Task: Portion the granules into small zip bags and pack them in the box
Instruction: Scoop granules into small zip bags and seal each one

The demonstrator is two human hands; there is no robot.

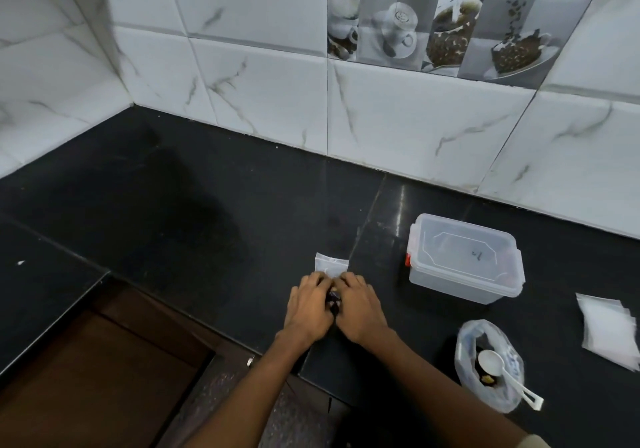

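Progress: one portion at sealing stage; box not yet packed, as far as visible. Left hand (309, 304) curled, pinching the near part of the small clear plastic zip bag (330, 265) flat on the black stone table (207, 226). Right hand (358, 304) likewise curled on the same bag, knuckles beside the left; dark granules glimpsed between them. Translucent rectangular plastic box (464, 260) lidded, well right. Crumpled clear supply bag (490, 366) of granules near the table edge, white plastic spoon (498, 368) inside. Stack of empty zip bags (607, 330) far right, remaining.
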